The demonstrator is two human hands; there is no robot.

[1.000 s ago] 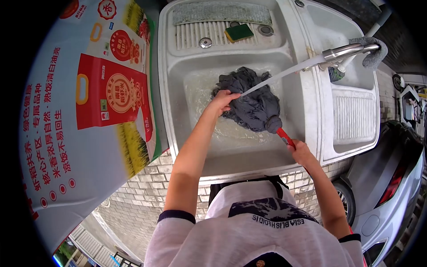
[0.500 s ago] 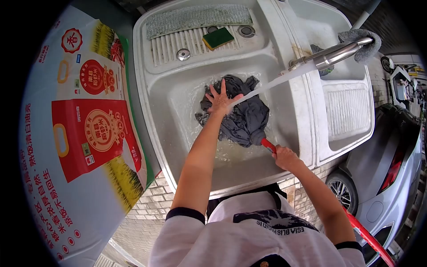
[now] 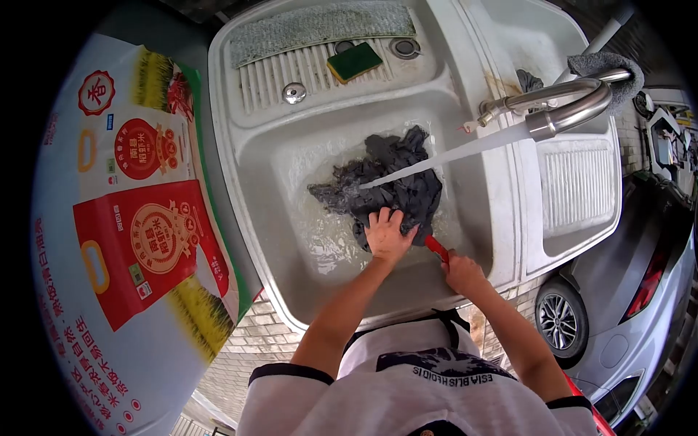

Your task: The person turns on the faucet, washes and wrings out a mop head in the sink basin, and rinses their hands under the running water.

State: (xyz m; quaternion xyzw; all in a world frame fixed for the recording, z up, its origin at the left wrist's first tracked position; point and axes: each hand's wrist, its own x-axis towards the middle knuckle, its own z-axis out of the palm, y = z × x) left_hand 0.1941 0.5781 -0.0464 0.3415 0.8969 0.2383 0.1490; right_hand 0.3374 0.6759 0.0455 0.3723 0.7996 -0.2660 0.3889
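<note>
**Brick paving (image 3: 251, 330) underfoot, water pouring onto a grey mop cloth (image 3: 418, 200)**

Beyond the paving, a silver car (image 3: 618, 356) is standing on the right, while a printed banner (image 3: 109, 240) is covering the left side. Between them, a white double sink (image 3: 502, 182) is filling the middle. Its near basin (image 3: 262, 211) is holding shallow, rippling water (image 3: 327, 243) and the mop cloth, which is lying bunched around the basin's middle. Its far basin (image 3: 534, 36) is holding a dark bundle (image 3: 529, 80), partly hidden behind the metal faucet (image 3: 574, 118).

Joined to the cloth, a red handle (image 3: 436, 248) is sitting inside the right hand's (image 3: 463, 272) closed grip. The left hand (image 3: 389, 234) is resting palm down on the cloth's near edge; whether its grip is pinching fabric, I cannot tell. The stream (image 3: 447, 158) is striking the far left folds, so good rinsing is probably calling for a steady handle, spread folds and turning each part under the flow.

On the ridged ledge, a green-and-yellow sponge (image 3: 355, 62) is lying near a small metal plug (image 3: 294, 93).
</note>
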